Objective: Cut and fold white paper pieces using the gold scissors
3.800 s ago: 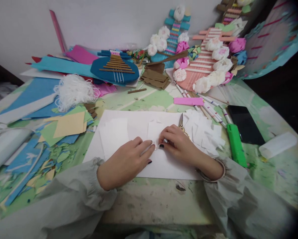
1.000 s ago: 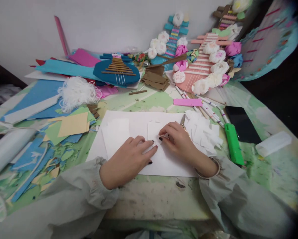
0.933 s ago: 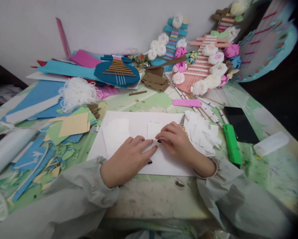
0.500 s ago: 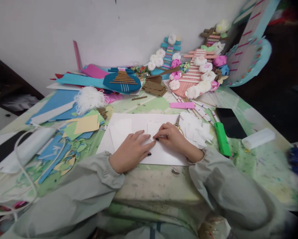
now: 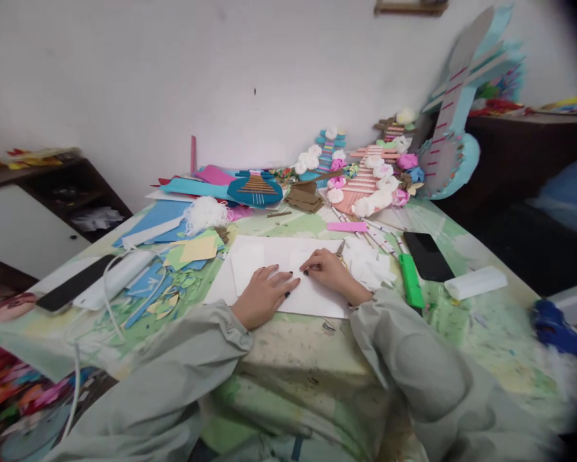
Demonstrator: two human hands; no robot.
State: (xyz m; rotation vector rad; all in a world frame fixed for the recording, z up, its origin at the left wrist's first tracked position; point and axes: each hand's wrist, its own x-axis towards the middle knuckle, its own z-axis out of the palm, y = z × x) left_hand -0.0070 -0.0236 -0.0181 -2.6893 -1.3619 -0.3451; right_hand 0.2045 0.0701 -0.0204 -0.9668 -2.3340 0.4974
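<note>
A white sheet (image 5: 317, 307) lies in front of me, with thinner white paper (image 5: 248, 260) on its left part. My left hand (image 5: 264, 295) rests palm down on the sheet, fingers spread, fingertips beside my right hand. My right hand (image 5: 329, 273) has thumb and fingers pinched together at a small piece of white paper (image 5: 295, 258), whose edges are faint against the sheet. Just beyond that hand lie scissors (image 5: 341, 248), partly covered. Cut white paper pieces (image 5: 369, 264) are heaped to its right.
At right are a green utility knife (image 5: 411, 280), a black phone (image 5: 427, 256) and a white roll (image 5: 475, 283). Coloured scraps (image 5: 172, 282), white string (image 5: 206, 215) and a cable (image 5: 106, 289) lie left. Decorated paper instruments (image 5: 365, 183) stand against the wall.
The view has tilted up, showing more wall and the shelves on both sides. My hands keep nearly the same places on the sheet, with my right fingers still pinched.
</note>
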